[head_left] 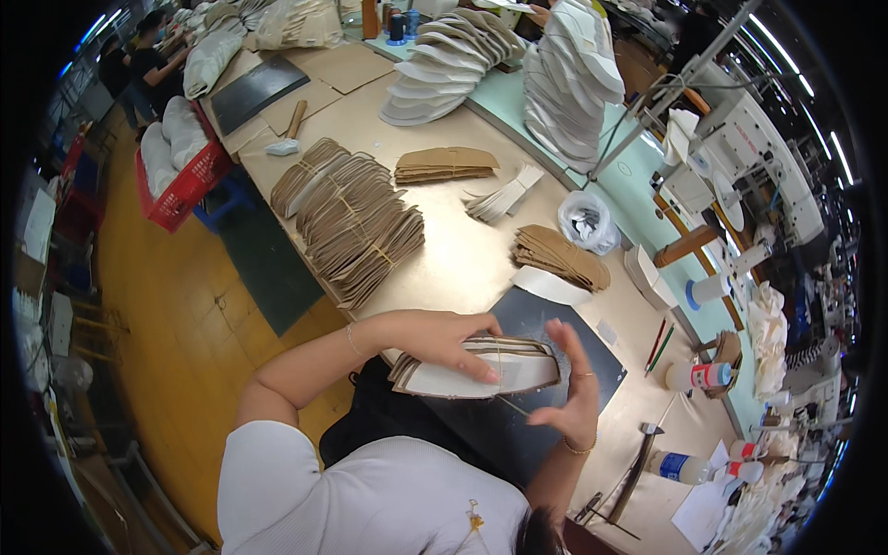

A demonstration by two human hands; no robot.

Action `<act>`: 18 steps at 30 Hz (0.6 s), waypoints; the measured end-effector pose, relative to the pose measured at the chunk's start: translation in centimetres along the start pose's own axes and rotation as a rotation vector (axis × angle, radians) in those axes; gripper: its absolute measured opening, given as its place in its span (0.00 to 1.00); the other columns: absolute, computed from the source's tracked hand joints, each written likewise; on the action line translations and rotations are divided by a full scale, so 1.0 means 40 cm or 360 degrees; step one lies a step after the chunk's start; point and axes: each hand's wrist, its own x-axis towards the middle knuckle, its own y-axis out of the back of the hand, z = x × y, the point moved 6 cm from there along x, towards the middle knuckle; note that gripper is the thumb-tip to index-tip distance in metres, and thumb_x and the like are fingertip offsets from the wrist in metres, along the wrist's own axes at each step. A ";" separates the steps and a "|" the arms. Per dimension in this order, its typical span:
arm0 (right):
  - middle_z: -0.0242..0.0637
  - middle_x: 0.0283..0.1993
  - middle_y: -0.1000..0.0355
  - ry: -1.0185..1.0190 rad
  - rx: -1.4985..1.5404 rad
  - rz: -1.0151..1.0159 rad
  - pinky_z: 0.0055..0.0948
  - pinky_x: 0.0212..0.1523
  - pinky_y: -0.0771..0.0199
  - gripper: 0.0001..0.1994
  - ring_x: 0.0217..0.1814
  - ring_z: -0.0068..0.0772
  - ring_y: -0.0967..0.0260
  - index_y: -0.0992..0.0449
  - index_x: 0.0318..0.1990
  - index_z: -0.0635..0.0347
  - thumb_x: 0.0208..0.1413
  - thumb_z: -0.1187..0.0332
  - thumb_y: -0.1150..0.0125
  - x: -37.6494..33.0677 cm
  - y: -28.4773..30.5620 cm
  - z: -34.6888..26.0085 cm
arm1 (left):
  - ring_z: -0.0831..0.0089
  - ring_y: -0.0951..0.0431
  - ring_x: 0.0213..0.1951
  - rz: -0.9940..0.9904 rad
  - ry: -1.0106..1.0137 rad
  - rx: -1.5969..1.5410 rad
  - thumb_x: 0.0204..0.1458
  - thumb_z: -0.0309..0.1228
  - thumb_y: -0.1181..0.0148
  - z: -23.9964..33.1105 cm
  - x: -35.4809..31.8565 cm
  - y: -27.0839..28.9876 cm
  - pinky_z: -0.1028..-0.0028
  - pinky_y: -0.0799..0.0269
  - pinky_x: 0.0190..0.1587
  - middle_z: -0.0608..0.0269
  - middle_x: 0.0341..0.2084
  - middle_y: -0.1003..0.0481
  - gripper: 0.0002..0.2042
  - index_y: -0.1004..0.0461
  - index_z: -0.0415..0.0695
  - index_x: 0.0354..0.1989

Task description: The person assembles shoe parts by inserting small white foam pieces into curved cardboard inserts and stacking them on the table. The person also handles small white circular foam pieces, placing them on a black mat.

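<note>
My left hand (442,340) grips a banded bundle of curved white and brown cut pieces (442,377), its thumb across the top face and its other fingers mostly hidden behind. A thin rubber band (500,355) crosses the bundle near its right half. At the bundle's right end my right hand (578,393) is spread, thumb and fingers apart. A thin strand runs from the bundle's lower edge toward that thumb; whether it loops round the fingers I cannot tell. Below lies a dark cutting mat (532,319) on the table.
Banded brown stacks (356,222) lie at the left, with smaller brown (446,165) and white bundles (504,192) beyond. A mallet (291,129), a plastic bag (588,222), bottles (698,376) and a hammer (636,472) surround the work area. A sewing machine (754,166) stands right.
</note>
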 end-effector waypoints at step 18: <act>0.34 0.46 0.25 -0.0081 -0.0485 -0.0107 0.47 0.64 0.43 0.16 0.56 0.40 0.30 0.23 0.45 0.56 0.47 0.69 0.31 -0.017 -0.147 0.013 | 0.59 0.30 0.51 0.2127 0.0184 0.0600 0.39 0.40 0.29 -0.276 -0.362 0.491 0.68 0.36 0.57 0.54 0.48 0.34 0.34 0.31 0.39 0.57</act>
